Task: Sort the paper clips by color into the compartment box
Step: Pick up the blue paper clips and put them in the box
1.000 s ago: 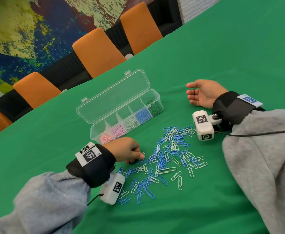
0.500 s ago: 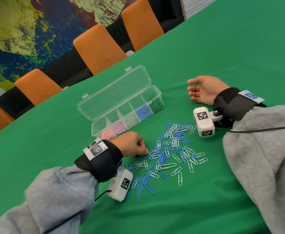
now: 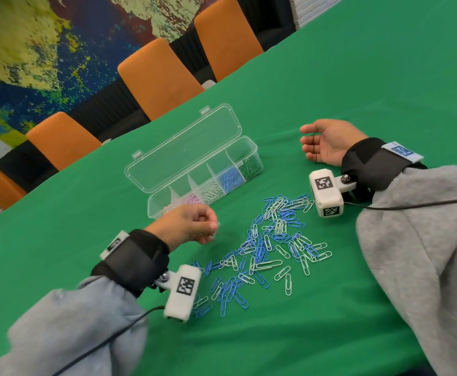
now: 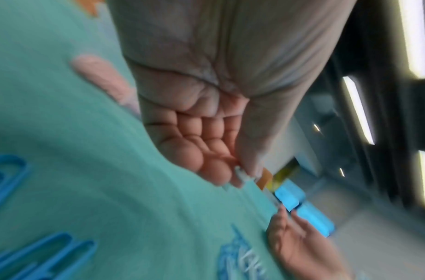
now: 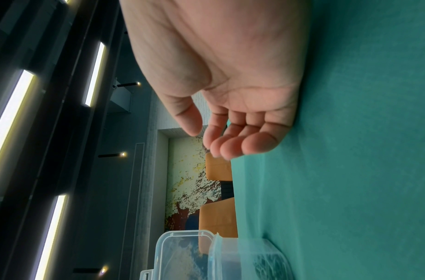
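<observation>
Taking the compartment box [image 3: 195, 161] as landmark. Left of it, three orange chairs [image 3: 157, 77] and part of a fourth are standing along the far edge of the green table [image 3: 371, 77], in front of a wall mural [image 3: 32, 50] in yellow, blue and red.

The box is sitting open, its clear lid [image 3: 184, 147] tipped back toward the chairs. It is showing five compartments in a row: pink clips at the left end, then pale pink, white, blue, and green at the right end.

In front of the box's left end, the left hand [image 3: 186, 226] is hovering just above the cloth, fingers curled with thumb and fingertips [image 4: 214, 170] pinching one small pale clip [image 4: 241, 173]; the blurred frame is not letting its colour be told.

In front of the box, toward the person, a loose pile of paper clips [image 3: 270, 248] is lying spread on the cloth, blue and white mixed, too many and too overlapped to count.

Right of the box, the right hand [image 3: 327, 142] is resting on its edge on the cloth, palm turned toward the box, fingers [image 5: 233, 144] loosely bent and holding nothing. Bare green cloth is lying all around this hand and reaching to the far table edge.
</observation>
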Demonstrator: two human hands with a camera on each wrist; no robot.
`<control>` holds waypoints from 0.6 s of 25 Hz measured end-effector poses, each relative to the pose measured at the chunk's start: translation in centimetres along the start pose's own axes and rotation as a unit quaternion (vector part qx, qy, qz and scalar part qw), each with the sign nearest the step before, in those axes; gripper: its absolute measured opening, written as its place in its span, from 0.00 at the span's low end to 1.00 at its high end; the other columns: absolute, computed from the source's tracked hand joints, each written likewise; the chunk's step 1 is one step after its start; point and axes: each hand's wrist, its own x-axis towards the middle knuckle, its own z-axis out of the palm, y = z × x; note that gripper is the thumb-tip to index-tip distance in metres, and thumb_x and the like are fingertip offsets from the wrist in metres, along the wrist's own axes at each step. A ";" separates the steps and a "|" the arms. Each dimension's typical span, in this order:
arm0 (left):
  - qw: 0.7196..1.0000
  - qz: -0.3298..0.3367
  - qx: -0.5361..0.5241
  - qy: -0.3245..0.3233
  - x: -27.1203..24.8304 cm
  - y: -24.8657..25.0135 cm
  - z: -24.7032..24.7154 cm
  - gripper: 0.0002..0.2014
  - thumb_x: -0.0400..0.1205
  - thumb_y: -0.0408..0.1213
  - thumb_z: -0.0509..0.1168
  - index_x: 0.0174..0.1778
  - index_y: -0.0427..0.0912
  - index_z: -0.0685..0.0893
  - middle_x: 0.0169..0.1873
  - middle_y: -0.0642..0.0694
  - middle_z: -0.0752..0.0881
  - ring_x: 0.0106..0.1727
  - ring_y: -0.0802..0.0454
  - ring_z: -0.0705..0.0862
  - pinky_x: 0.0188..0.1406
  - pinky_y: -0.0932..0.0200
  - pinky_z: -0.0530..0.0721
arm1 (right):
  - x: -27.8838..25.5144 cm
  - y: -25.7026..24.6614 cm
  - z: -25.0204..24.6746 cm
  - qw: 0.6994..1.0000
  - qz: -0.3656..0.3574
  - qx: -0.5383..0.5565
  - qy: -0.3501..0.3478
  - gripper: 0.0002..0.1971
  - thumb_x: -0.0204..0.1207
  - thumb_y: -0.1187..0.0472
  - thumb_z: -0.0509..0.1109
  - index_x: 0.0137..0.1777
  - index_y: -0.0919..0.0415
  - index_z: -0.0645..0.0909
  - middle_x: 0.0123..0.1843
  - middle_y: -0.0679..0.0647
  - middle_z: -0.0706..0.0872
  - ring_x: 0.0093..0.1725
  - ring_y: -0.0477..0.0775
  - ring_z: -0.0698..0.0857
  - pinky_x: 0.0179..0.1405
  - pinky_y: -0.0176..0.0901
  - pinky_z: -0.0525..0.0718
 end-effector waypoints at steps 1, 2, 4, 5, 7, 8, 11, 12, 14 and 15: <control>0.991 -0.004 -0.136 -0.001 -0.6 -0.7 -0.7 0.16 0.66 0.30 0.79 0.43 0.37 0.78 0.27 0.47 0.82 0.27 0.54 0.81 0.28 0.64 0.83 | 0.0 0.0 0.0 1.000 0.001 -0.001 0.000 0.10 0.81 0.61 0.54 0.43 0.56 0.76 0.34 0.52 0.77 0.26 0.47 0.77 0.22 0.32 0.76; 0.970 -0.009 -0.242 -0.006 -1.2 -1.5 -1.5 0.23 0.60 0.30 0.82 0.46 0.36 0.80 0.27 0.45 0.82 0.26 0.53 0.81 0.26 0.63 0.84 | 0.0 0.0 0.0 1.000 0.001 -0.001 0.000 0.10 0.81 0.61 0.54 0.43 0.56 0.76 0.34 0.52 0.76 0.25 0.47 0.77 0.22 0.32 0.76; 0.933 -0.016 -0.357 -0.031 -2.3 -3.1 -2.5 0.25 0.54 0.32 0.84 0.47 0.37 0.86 0.30 0.44 0.82 0.28 0.52 0.82 0.24 0.61 0.84 | 0.0 0.1 0.0 1.000 0.001 -0.001 -0.001 0.10 0.81 0.61 0.54 0.42 0.56 0.76 0.34 0.52 0.76 0.23 0.46 0.77 0.22 0.31 0.76; 0.924 -0.015 -0.379 -0.049 -2.7 -3.8 -2.8 0.22 0.56 0.32 0.83 0.46 0.38 0.88 0.31 0.44 0.82 0.29 0.52 0.82 0.25 0.61 0.84 | 0.1 0.1 0.0 1.000 0.000 -0.001 0.000 0.10 0.81 0.61 0.54 0.42 0.56 0.76 0.34 0.52 0.76 0.21 0.45 0.78 0.22 0.31 0.76; 0.935 -0.026 -0.349 -0.047 -3.4 -4.4 -2.6 0.16 0.60 0.34 0.81 0.41 0.38 0.87 0.29 0.45 0.81 0.26 0.54 0.79 0.23 0.63 0.80 | 0.1 0.1 0.0 1.000 -0.001 -0.004 -0.001 0.10 0.81 0.61 0.54 0.42 0.56 0.76 0.34 0.52 0.77 0.20 0.45 0.78 0.22 0.31 0.76; 0.963 -0.028 -0.267 -0.032 -3.7 -4.5 -2.5 0.15 0.61 0.36 0.80 0.40 0.39 0.85 0.27 0.48 0.79 0.24 0.56 0.75 0.22 0.65 0.77 | 0.2 0.1 0.0 1.000 -0.001 -0.006 -0.002 0.10 0.81 0.61 0.54 0.43 0.56 0.76 0.34 0.52 0.77 0.20 0.45 0.78 0.22 0.32 0.76; 0.964 0.019 0.262 -0.035 -3.7 -4.0 -1.3 0.09 0.73 0.37 0.74 0.40 0.51 0.80 0.25 0.55 0.73 0.26 0.60 0.68 0.29 0.66 0.69 | 0.2 0.2 0.0 1.000 0.000 -0.010 -0.003 0.10 0.81 0.61 0.54 0.42 0.56 0.76 0.34 0.52 0.77 0.23 0.45 0.78 0.23 0.33 0.77; 0.920 0.037 0.387 -0.052 -3.4 -4.0 -1.0 0.10 0.75 0.37 0.72 0.40 0.55 0.78 0.27 0.55 0.72 0.27 0.61 0.68 0.31 0.65 0.69 | 0.2 0.2 -0.1 1.000 -0.001 -0.008 -0.003 0.10 0.81 0.61 0.54 0.43 0.56 0.76 0.34 0.52 0.77 0.23 0.45 0.78 0.24 0.33 0.77; 0.879 0.044 0.470 -0.068 -3.2 -3.3 -0.4 0.10 0.76 0.38 0.72 0.39 0.56 0.76 0.31 0.56 0.74 0.32 0.61 0.71 0.38 0.62 0.72 | 0.2 0.2 -0.1 1.000 -0.002 -0.006 -0.002 0.10 0.81 0.61 0.54 0.43 0.56 0.76 0.34 0.52 0.77 0.23 0.45 0.78 0.23 0.32 0.77; 0.873 0.047 0.480 -0.070 -3.1 -3.2 -0.3 0.09 0.75 0.38 0.72 0.39 0.54 0.77 0.33 0.57 0.75 0.35 0.60 0.73 0.41 0.61 0.74 | 0.2 0.2 -0.1 1.000 -0.003 -0.006 -0.002 0.11 0.81 0.61 0.54 0.43 0.56 0.76 0.34 0.52 0.77 0.22 0.45 0.78 0.23 0.32 0.77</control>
